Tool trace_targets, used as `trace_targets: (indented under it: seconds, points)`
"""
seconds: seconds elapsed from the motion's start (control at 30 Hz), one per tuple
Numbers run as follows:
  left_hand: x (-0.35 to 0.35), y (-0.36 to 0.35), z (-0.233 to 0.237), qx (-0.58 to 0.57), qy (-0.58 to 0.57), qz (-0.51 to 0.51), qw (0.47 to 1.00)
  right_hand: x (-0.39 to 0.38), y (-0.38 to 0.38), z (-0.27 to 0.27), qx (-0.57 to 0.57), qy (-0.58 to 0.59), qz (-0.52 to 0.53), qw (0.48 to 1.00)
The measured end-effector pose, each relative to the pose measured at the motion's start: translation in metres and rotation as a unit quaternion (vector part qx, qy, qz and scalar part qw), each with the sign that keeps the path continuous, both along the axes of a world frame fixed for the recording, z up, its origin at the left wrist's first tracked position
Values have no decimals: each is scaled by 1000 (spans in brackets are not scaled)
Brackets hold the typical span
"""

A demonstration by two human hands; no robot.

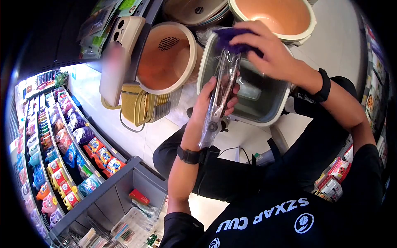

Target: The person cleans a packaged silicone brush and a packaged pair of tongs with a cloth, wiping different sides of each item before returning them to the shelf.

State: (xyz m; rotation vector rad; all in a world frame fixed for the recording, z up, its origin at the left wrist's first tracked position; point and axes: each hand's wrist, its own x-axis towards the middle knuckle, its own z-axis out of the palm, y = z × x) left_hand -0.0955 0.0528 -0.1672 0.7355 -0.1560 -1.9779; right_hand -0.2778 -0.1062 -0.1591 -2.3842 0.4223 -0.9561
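My left hand [202,97] is wrapped around the lower middle of a long metal tool [221,93] in a clear plastic sleeve, tilted with its top away from me. A round, dark pivot-like part shows near its lower end; the exact kind I cannot make out. In my right hand [269,47] is a bunched purple cloth [235,38], pressed against or just over the upper end of the sleeve. A grey-green tub with a pale rim [269,123] sits beneath both hands.
Round bins with orange-brown insides [165,62] and a stacked basin [281,16] surround the tub. Yellow slatted items [140,107] stand at left, below a cream-coloured device [124,53]. Shelves of detergent [78,136] line the left, with a grey divided bin [115,190] at lower left.
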Motion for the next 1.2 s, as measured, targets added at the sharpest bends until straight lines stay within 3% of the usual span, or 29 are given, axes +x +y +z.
trace_targets:
  seconds: [0.13,0.33,0.57,0.7,1.2]
  points:
    - [1,-1,3,-8,9,-10,1000,1,-5,-1,13,1,-35,999]
    - [1,0,-3,14,-36,3,999,5,15,5,-20,-10,68,997]
    - [-1,-1,5,14,-16,0,1000,-1,0,1,10,-8,15,1000]
    - [3,0,-6,2,-1,-9,1000,2,6,1,-35,5,89,995]
    - [0,-1,1,-5,-32,-3,999,2,3,-1,-31,9,55,998]
